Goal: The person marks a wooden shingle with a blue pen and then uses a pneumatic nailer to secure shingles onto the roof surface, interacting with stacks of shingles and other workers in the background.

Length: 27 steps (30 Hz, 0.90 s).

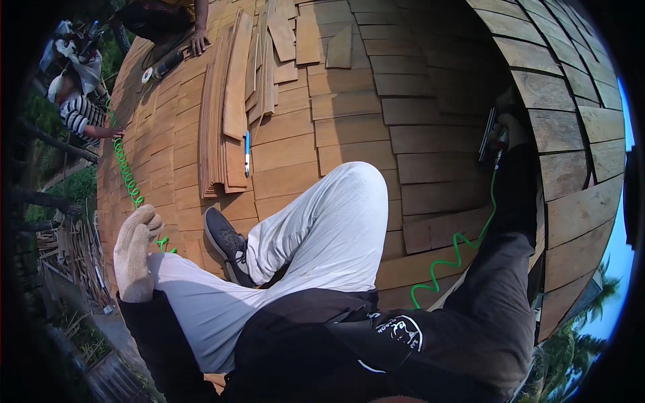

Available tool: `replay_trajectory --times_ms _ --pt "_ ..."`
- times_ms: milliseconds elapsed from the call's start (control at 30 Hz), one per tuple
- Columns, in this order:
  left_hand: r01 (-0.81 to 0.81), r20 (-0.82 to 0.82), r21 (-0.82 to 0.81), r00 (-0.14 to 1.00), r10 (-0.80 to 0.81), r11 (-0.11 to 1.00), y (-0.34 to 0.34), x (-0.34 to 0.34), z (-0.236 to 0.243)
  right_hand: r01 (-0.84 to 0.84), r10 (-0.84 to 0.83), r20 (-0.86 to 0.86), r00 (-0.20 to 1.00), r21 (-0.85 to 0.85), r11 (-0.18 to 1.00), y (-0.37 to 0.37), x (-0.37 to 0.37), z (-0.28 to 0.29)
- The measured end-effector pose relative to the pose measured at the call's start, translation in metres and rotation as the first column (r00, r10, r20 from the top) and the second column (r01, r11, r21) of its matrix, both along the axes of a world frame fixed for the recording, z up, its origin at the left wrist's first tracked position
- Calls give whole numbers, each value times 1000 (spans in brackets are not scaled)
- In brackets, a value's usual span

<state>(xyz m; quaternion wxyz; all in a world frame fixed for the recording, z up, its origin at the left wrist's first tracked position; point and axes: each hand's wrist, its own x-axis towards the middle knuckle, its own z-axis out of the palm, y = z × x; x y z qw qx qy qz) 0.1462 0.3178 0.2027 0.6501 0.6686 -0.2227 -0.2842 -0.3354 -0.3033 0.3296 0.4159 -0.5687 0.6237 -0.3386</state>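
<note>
Shingled roof [353, 139]: my whole footing; looks sloped, so a slip seems the worst risk, likely from weight shifting or a loose shingle underfoot.
Raised shingle section [545, 91]: curves along my right, throws deep shade, crowds the right arm; a poorly seen target could mean a misplaced shot.
Bent leg [336, 215]: pale trousers, mid-view, between my two hands; blocks part of the roof.
Striped-shirt co-worker [77, 111]: far left, one hand at the hose; a tug there could jerk the line.
Shingle stack [225, 101]: ahead, left of centre, beside loose pieces; a knock could send some sliding.
Green coiled hose [459, 243]: trails on both sides of me; could snag on leg or shoe.
Pneumatic nailer [496, 138]: in the shade at right, hose fitted.
Right hand [514, 127]: grip wrapped around the nailer, detail dim.
Left hand [136, 252]: gloved, fingers curled, by my knee; can't tell if the grip has the hose.
Angle grinder [166, 65]: upper left, near another person's hand [199, 41].
Blue pen-like tool [247, 154]: against the stack; could roll off.
</note>
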Motion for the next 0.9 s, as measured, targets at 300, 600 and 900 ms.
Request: replay_trajectory --times_ms 300,600,900 --pt "-41 20 37 999 40 999 -3 -8 12 7 -7 4 1000 -10 1000 0 8 4" --pt "9 42 79 999 -12 997 -12 -6 14 -74 73 -15 997 -51 996 -37 8 0" --pt "-26 66 106 998 19 994 -17 -6 14 -94 94 21 995 -29 995 -62 10 0"
